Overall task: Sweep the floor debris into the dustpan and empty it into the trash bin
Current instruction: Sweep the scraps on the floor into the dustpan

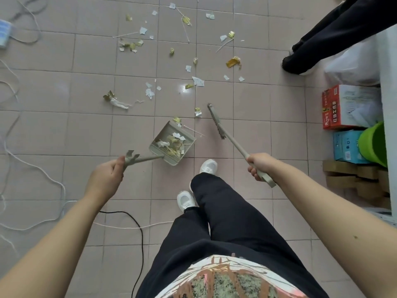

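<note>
A beige dustpan (165, 130) stands on the pink tiled floor ahead of my feet, with paper scraps and gold wrappers inside. My left hand (107, 176) grips the top of its long handle. My right hand (258, 165) grips the beige broom's handle; the broom head (215, 121) is just right of the dustpan's mouth. Loose debris (193, 80) of white paper bits, gold foil and thin sticks lies scattered over the tiles beyond the pan. A green bin (372, 145) sits at the right edge.
Another person's dark-trousered legs (322, 39) stand at the top right beside a white bag (352, 65). Red and blue boxes (343, 108) and cardboard line the right wall. White cords (12, 134) loop along the left, and a black cable (140, 235) runs near my feet.
</note>
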